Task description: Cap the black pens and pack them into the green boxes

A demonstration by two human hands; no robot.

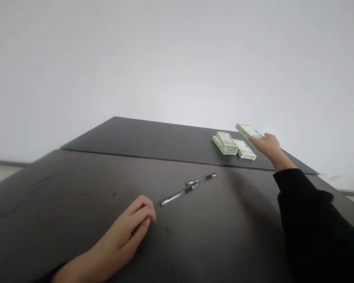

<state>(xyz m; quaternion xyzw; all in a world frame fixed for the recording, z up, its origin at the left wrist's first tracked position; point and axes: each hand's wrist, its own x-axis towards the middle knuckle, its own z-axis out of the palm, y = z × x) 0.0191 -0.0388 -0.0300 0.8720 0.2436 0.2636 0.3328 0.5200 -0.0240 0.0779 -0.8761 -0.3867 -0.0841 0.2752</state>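
Note:
My right hand [267, 145] is closed on the near end of a flat white and green box [247, 130], held raised and tilted over the far right of the table. Just left of it and lower, a stack of similar boxes [225, 142] stands beside a lower pile of the same boxes [244, 149]. My left hand [135, 224] rests near the front of the table with its fingers curled in and nothing showing in them. Nearest to it lies a clear pen with a black grip [177, 195]. A second such pen [202, 179] lies just beyond, close to the first one's tip.
The dark table [76, 188] has a raised or separate far panel [141, 137] with an edge running across it. A pale wall [177, 59] rises behind. A tiny dark speck [170, 126] sits near the table's back edge.

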